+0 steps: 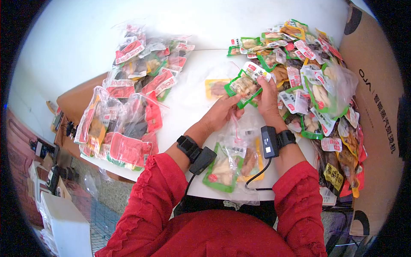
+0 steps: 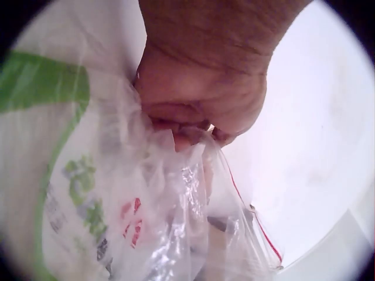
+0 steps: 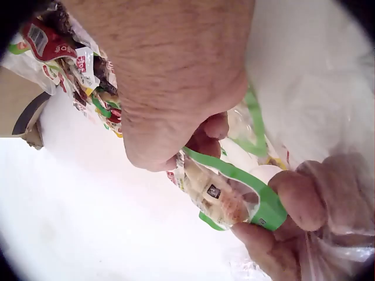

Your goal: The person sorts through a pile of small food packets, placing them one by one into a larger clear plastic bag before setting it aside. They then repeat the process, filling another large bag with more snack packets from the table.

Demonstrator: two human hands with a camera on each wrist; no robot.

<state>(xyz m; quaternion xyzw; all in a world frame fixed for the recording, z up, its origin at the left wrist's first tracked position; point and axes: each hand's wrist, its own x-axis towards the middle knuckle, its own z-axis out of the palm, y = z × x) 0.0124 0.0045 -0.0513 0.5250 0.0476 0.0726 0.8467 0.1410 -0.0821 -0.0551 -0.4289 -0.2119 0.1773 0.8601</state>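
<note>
Head view: both hands hold a green-edged snack packet (image 1: 244,88) above the white bench (image 1: 192,103). Left hand (image 1: 222,112) fingers also pinch a clear zip bag (image 1: 234,128); right hand (image 1: 268,96) fingers curl round the packet's right edge. Loose packets (image 1: 317,85) crowd the right; filled bags (image 1: 128,107) lie left.

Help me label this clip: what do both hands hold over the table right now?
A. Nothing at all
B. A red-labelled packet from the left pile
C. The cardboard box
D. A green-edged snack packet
D: the left hand and the right hand both grip a green-edged packet; the right wrist view shows fingers curled on its green border, and the left hand also pinches a clear bag.
</note>
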